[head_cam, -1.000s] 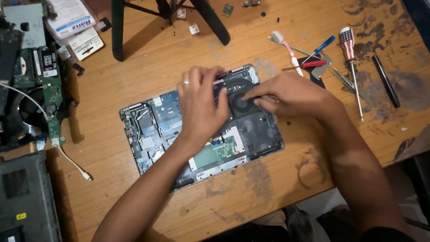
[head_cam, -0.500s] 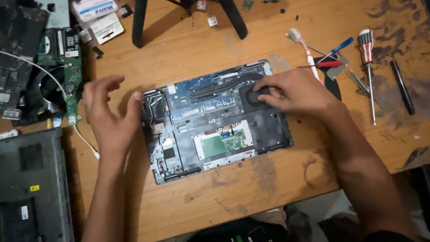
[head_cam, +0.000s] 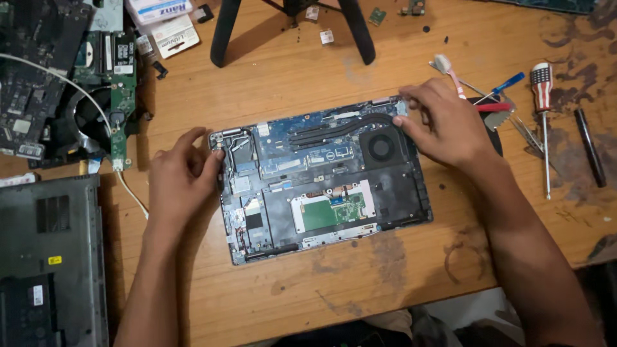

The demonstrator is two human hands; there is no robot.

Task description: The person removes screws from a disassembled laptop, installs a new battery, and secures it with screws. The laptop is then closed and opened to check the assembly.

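the opened laptop chassis [head_cam: 321, 177] lies mid-frame on the wooden table [head_cam: 360, 283], bottom cover off, board and fan [head_cam: 380, 146] still seated. left hand [head_cam: 180, 177] grips its left edge, right hand [head_cam: 443, 122] its upper right corner; strip-down looks early.

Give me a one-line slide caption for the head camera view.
Left hand and right hand grip opposite ends of an opened laptop base on a wooden workbench.
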